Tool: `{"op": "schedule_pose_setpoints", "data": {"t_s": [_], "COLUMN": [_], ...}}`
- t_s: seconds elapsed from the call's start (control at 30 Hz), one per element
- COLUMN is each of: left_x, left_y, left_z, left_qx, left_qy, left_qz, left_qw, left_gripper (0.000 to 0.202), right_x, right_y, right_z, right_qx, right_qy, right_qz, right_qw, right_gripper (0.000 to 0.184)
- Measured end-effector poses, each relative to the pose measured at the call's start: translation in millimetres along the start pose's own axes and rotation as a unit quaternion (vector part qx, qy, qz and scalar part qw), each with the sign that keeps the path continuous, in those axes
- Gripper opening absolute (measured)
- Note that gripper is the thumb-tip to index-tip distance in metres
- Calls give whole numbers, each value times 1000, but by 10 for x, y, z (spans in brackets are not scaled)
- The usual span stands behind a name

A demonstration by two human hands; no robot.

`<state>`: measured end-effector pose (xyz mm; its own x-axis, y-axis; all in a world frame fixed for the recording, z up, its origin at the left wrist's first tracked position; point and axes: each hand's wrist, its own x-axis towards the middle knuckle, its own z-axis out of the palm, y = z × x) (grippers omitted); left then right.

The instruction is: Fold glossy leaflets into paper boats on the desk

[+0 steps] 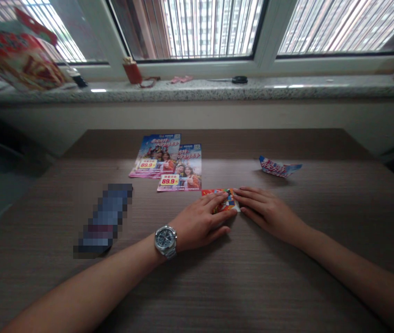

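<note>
A small folded colourful paper [223, 200] lies on the wooden table [197, 277] in front of me. My left hand [202, 219], with a steel wristwatch on its wrist, lies flat on the paper, fingers stretched out and pressing it down. My right hand [266, 210] rests flat beside it, fingertips touching the paper's right edge. Two printed flyers [169, 162] lie overlapped farther back on the table. A folded paper boat [278, 167] made of the same kind of flyer sits to the right.
A blurred dark object [105, 219] lies on the table at the left. Behind the table runs a stone windowsill [197, 90] with a red pouch [132, 71], a black round item [239, 80] and colourful bags [20, 55] at the far left.
</note>
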<state>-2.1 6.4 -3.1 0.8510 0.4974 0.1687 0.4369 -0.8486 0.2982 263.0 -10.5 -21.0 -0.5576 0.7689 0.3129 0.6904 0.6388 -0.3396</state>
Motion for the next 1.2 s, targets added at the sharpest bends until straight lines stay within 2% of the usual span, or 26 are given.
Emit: {"op": "schedule_pose_setpoints", "data": {"t_s": [0.23,0.43,0.63,1.2], "left_x": [1,-7,-9,-3], "left_y": [14,20,58,33], "left_z": [-3,52,28,-14], "left_qx": [6,30,42,61], "left_qy": [-7,10,-10,24], "left_qz": [7,30,52,-16], "left_qw": [1000,999,998,998], "left_gripper": [46,50,50,49], "right_x": [-1,-10,-22,-103], "right_y": [-12,0,8,-36], "right_z": [19,39,40,-80], "right_qx": [-2,-2,-13,-44], "right_qy": [0,5,2,8], "right_qz": [4,4,5,-39], "right_qw": [1000,1000,1000,998], "right_gripper": [41,40,38,30]}}
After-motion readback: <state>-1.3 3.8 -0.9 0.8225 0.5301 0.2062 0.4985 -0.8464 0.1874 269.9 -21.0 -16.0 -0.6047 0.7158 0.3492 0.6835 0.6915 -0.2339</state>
